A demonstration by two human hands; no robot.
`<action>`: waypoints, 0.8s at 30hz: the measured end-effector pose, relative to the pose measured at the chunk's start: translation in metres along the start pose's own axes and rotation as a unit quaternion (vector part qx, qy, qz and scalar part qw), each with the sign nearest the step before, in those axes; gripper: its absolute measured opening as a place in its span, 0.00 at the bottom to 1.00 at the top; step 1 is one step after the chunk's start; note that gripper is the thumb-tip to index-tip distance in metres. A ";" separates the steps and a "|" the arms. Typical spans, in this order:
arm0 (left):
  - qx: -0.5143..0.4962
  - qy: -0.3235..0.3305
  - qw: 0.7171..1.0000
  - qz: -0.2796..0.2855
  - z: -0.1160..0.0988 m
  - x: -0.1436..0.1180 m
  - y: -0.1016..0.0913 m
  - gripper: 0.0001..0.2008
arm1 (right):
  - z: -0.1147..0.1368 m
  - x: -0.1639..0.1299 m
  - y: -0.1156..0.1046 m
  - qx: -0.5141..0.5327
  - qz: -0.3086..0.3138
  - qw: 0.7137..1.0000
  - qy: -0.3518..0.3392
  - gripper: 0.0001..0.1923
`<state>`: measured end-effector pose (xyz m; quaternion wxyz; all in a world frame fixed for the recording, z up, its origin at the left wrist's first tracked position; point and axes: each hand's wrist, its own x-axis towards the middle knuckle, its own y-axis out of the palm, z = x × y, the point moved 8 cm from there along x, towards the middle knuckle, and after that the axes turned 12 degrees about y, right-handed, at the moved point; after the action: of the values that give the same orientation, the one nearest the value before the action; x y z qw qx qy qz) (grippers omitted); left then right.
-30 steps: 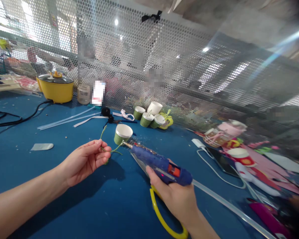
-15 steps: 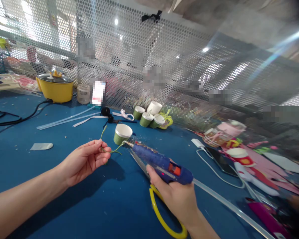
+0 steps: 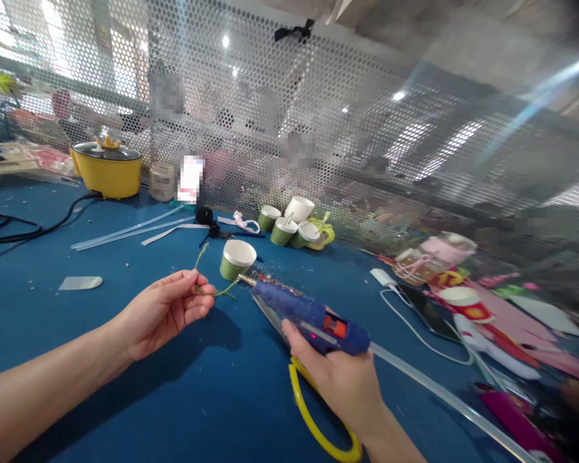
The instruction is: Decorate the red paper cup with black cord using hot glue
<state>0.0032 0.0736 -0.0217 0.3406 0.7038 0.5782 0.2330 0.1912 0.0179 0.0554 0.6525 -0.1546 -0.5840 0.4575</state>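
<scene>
Between thumb and fingertips, my left hand point(image 3: 176, 302) pinches a thin green cord point(image 3: 224, 291), with one end sticking up and the other trailing toward the right. My right hand point(image 3: 340, 379) is wrapped round a blue hot glue gun point(image 3: 294, 308), with a long clear glue stick point(image 3: 444, 395) running out of its back. The nozzle tip is at the cord's right part; whether they touch I cannot tell. Just behind stands a small white-rimmed paper cup point(image 3: 238, 257) with a green outside. Yellow-handled scissors point(image 3: 313, 424) lie beneath the glue gun, partly hidden by it and my hand.
Several more cups point(image 3: 284, 230) stand by the perforated metal screen point(image 3: 251, 116). A yellow electric pot point(image 3: 107, 170) and a glass jar point(image 3: 162, 182) are at the back left. Clear glue sticks point(image 3: 125, 228) lie left. A phone point(image 3: 429, 312), cable and pink craft pieces lie right.
The glue gun has shifted slightly to the left in my right hand, its nozzle staying near the cord. My left hand and the cup look almost unmoved.
</scene>
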 end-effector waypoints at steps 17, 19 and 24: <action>0.011 0.007 1.000 -0.005 -0.002 -0.001 0.001 0.14 | -0.016 0.008 0.009 0.185 0.107 0.946 0.243 0.15; 0.013 0.007 1.000 -0.006 -0.002 -0.001 0.000 0.14 | -0.018 0.006 0.012 0.207 0.120 0.933 0.269 0.16; 0.019 0.013 1.000 -0.002 -0.002 -0.001 0.000 0.14 | -0.020 0.005 0.023 0.249 0.192 0.904 0.290 0.14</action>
<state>0.0012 0.0734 -0.0204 0.3199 0.7056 0.5888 0.2304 0.1989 0.0408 0.0368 0.7099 -0.2221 -0.1950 0.6393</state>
